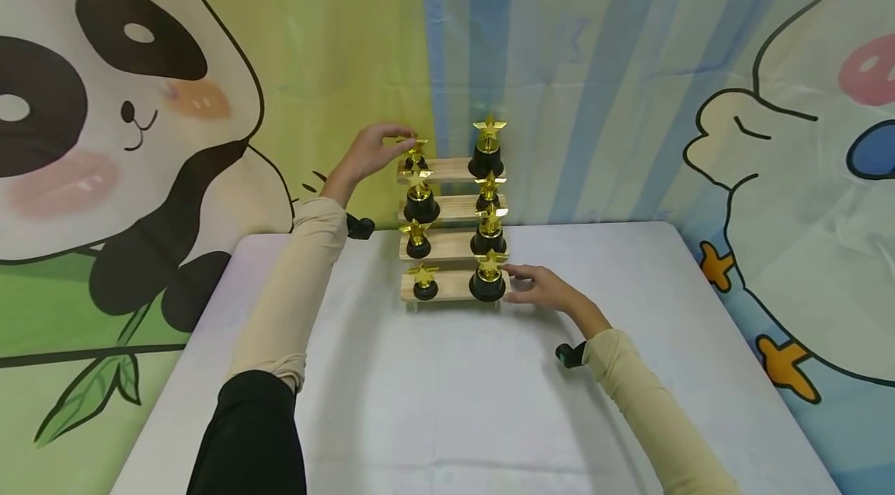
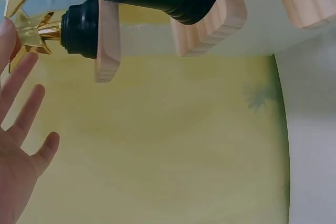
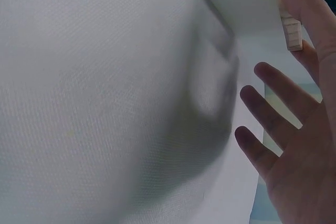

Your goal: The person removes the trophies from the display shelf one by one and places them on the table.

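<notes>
A four-step wooden rack [image 1: 453,286] bears gold-star trophies with black bases, one at each end of every step. At the top left, my left hand [image 1: 370,151] holds the star of a small trophy [image 1: 416,161] between thumb and forefinger; its base [image 2: 81,29] stands on the board. In the left wrist view, the other fingers of this hand [image 2: 18,140] are spread. My right hand [image 1: 548,289] is at the right end of the lowest step, beside a larger trophy [image 1: 487,283]. Its thumb and forefinger [image 3: 310,59] pinch the board's end [image 3: 293,34], the other fingers spread.
The rack stands at the back of a table with a white cloth [image 1: 447,402]. Behind it hangs a printed curtain [image 1: 594,75], with a panda figure [image 1: 133,106] at left and a white figure [image 1: 818,207] at right.
</notes>
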`<state>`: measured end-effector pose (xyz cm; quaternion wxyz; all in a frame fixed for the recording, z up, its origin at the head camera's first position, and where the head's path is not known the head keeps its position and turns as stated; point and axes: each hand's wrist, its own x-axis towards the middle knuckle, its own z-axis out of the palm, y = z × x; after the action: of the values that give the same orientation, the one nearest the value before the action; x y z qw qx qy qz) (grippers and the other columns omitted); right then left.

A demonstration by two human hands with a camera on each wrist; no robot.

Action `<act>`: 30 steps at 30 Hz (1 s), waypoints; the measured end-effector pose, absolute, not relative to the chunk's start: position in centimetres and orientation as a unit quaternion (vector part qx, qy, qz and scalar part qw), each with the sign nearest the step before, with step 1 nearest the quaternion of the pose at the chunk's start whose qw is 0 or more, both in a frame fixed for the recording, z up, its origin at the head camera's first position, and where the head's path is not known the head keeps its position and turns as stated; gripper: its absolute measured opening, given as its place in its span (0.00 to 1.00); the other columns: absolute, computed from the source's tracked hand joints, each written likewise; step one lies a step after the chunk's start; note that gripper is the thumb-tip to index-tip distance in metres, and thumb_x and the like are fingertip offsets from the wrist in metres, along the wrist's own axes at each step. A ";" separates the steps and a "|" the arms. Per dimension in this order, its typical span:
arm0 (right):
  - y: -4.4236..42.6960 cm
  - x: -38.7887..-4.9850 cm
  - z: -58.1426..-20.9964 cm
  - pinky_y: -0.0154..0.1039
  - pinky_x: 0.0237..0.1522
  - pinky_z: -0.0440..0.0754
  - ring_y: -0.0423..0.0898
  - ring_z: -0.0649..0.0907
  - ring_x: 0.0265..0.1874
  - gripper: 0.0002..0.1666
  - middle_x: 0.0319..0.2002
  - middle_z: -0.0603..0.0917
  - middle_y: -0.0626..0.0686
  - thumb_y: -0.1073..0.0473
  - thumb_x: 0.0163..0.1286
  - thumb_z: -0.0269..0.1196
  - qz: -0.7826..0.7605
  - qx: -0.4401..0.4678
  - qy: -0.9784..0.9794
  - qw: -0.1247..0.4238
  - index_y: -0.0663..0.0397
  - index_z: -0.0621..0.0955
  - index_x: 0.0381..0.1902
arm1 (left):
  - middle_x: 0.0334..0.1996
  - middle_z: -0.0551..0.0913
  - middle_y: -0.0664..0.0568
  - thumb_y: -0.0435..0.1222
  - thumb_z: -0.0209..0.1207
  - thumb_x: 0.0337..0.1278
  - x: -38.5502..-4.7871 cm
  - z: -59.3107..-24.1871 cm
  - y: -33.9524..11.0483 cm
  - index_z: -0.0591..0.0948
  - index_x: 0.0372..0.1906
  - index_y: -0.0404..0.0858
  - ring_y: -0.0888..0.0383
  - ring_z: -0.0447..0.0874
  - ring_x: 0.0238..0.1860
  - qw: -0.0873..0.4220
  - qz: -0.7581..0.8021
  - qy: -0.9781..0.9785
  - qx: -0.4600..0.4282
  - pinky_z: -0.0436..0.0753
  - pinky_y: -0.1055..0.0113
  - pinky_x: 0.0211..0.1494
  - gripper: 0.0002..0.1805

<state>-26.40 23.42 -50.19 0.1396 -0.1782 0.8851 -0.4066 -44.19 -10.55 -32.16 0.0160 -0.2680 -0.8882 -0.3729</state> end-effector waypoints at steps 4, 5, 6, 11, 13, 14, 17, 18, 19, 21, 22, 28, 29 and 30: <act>23.4 -26.5 -50.1 0.59 0.68 0.67 0.62 0.73 0.66 0.41 0.68 0.70 0.64 0.49 0.63 0.68 -0.406 -0.183 0.885 0.138 0.53 0.68 0.71 | 0.63 0.78 0.47 0.49 0.56 0.66 -44.1 -32.3 -10.6 0.80 0.58 0.42 0.49 0.71 0.67 0.019 -0.380 -0.886 -0.265 0.68 0.50 0.70 0.22; 23.4 -26.5 -50.1 0.59 0.68 0.67 0.62 0.73 0.66 0.41 0.68 0.70 0.63 0.49 0.63 0.68 -0.405 -0.183 0.885 0.137 0.53 0.68 0.70 | 0.62 0.78 0.47 0.49 0.57 0.66 -44.1 -32.4 -10.5 0.80 0.58 0.41 0.49 0.71 0.67 0.019 -0.384 -0.885 -0.263 0.69 0.51 0.70 0.22; 23.4 -26.5 -50.1 0.59 0.69 0.67 0.62 0.73 0.65 0.41 0.68 0.70 0.63 0.49 0.63 0.68 -0.403 -0.184 0.886 0.136 0.53 0.68 0.71 | 0.62 0.78 0.47 0.49 0.57 0.66 -44.1 -32.4 -10.5 0.80 0.58 0.41 0.49 0.71 0.66 0.020 -0.387 -0.884 -0.263 0.70 0.51 0.69 0.22; 23.4 -26.5 -50.2 0.58 0.67 0.70 0.61 0.75 0.63 0.41 0.68 0.70 0.63 0.49 0.63 0.68 -0.406 -0.181 0.885 0.138 0.53 0.67 0.71 | 0.59 0.80 0.45 0.48 0.56 0.67 -44.0 -32.6 -10.3 0.79 0.59 0.40 0.49 0.76 0.61 0.014 -0.398 -0.879 -0.262 0.76 0.52 0.63 0.22; 23.4 -26.4 -50.3 0.57 0.65 0.73 0.61 0.77 0.62 0.41 0.68 0.70 0.64 0.50 0.63 0.68 -0.414 -0.178 0.881 0.144 0.53 0.67 0.71 | 0.58 0.81 0.44 0.47 0.55 0.68 -44.0 -32.7 -10.3 0.79 0.59 0.39 0.49 0.77 0.59 0.010 -0.401 -0.878 -0.263 0.77 0.53 0.62 0.22; 23.4 -26.4 -50.3 0.56 0.64 0.74 0.61 0.78 0.61 0.41 0.68 0.71 0.64 0.50 0.63 0.68 -0.416 -0.177 0.880 0.147 0.53 0.67 0.71 | 0.57 0.81 0.44 0.46 0.55 0.68 -44.0 -32.7 -10.3 0.78 0.59 0.39 0.49 0.78 0.59 0.008 -0.404 -0.876 -0.263 0.78 0.54 0.62 0.21; 23.5 -26.5 -50.4 0.55 0.61 0.77 0.61 0.79 0.59 0.41 0.67 0.71 0.65 0.51 0.63 0.68 -0.423 -0.177 0.876 0.152 0.54 0.67 0.71 | 0.57 0.81 0.44 0.45 0.55 0.68 -44.0 -32.8 -10.2 0.78 0.59 0.39 0.49 0.79 0.59 0.008 -0.408 -0.874 -0.262 0.78 0.55 0.62 0.21; 23.6 -26.5 -50.4 0.55 0.60 0.78 0.61 0.79 0.58 0.41 0.67 0.71 0.66 0.52 0.63 0.68 -0.424 -0.178 0.875 0.152 0.54 0.66 0.71 | 0.57 0.81 0.44 0.46 0.55 0.68 -44.0 -32.8 -10.2 0.78 0.59 0.39 0.49 0.78 0.59 0.010 -0.410 -0.874 -0.261 0.78 0.55 0.62 0.21; 23.5 -26.5 -50.5 0.55 0.60 0.78 0.61 0.79 0.58 0.41 0.67 0.71 0.66 0.52 0.64 0.68 -0.424 -0.179 0.875 0.152 0.54 0.66 0.71 | 0.57 0.81 0.44 0.47 0.55 0.68 -44.0 -32.7 -10.3 0.78 0.60 0.39 0.49 0.78 0.59 0.012 -0.410 -0.875 -0.258 0.78 0.55 0.62 0.22; 23.5 -26.5 -50.6 0.54 0.60 0.78 0.61 0.80 0.58 0.41 0.66 0.72 0.66 0.52 0.64 0.68 -0.424 -0.181 0.874 0.151 0.55 0.66 0.71 | 0.58 0.80 0.44 0.48 0.54 0.68 -43.8 -32.6 -10.5 0.78 0.60 0.39 0.49 0.78 0.60 0.017 -0.410 -0.876 -0.251 0.77 0.54 0.62 0.23; 23.5 -26.5 -50.7 0.54 0.60 0.78 0.61 0.80 0.58 0.41 0.66 0.72 0.66 0.52 0.64 0.68 -0.424 -0.180 0.874 0.152 0.55 0.66 0.71 | 0.59 0.80 0.44 0.49 0.54 0.68 -43.8 -32.6 -10.7 0.77 0.61 0.39 0.49 0.77 0.60 0.020 -0.410 -0.878 -0.248 0.77 0.54 0.63 0.24; 23.6 -26.4 -50.7 0.54 0.60 0.78 0.62 0.80 0.58 0.41 0.64 0.74 0.67 0.52 0.64 0.67 -0.423 -0.181 0.874 0.156 0.55 0.66 0.72 | 0.62 0.78 0.43 0.49 0.53 0.69 -43.5 -31.8 -11.8 0.75 0.63 0.38 0.48 0.76 0.62 0.038 -0.413 -0.879 -0.235 0.76 0.53 0.64 0.26; 23.6 -26.4 -50.6 0.54 0.60 0.78 0.62 0.80 0.58 0.41 0.63 0.74 0.68 0.52 0.64 0.68 -0.424 -0.181 0.874 0.155 0.55 0.66 0.71 | 0.61 0.78 0.43 0.49 0.53 0.69 -43.5 -31.6 -12.0 0.75 0.64 0.38 0.48 0.76 0.62 0.043 -0.412 -0.879 -0.236 0.76 0.53 0.64 0.26; 23.6 -26.4 -50.5 0.54 0.60 0.78 0.62 0.80 0.58 0.41 0.63 0.75 0.68 0.52 0.64 0.67 -0.425 -0.178 0.874 0.154 0.54 0.66 0.71 | 0.61 0.78 0.43 0.49 0.53 0.69 -43.4 -31.4 -12.2 0.75 0.63 0.38 0.48 0.76 0.62 0.048 -0.413 -0.878 -0.236 0.76 0.54 0.64 0.26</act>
<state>-26.37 23.64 -50.54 0.1543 -0.1785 0.8738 -0.4252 -43.42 -12.20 -31.37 0.0476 -0.2362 -0.8784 -0.4128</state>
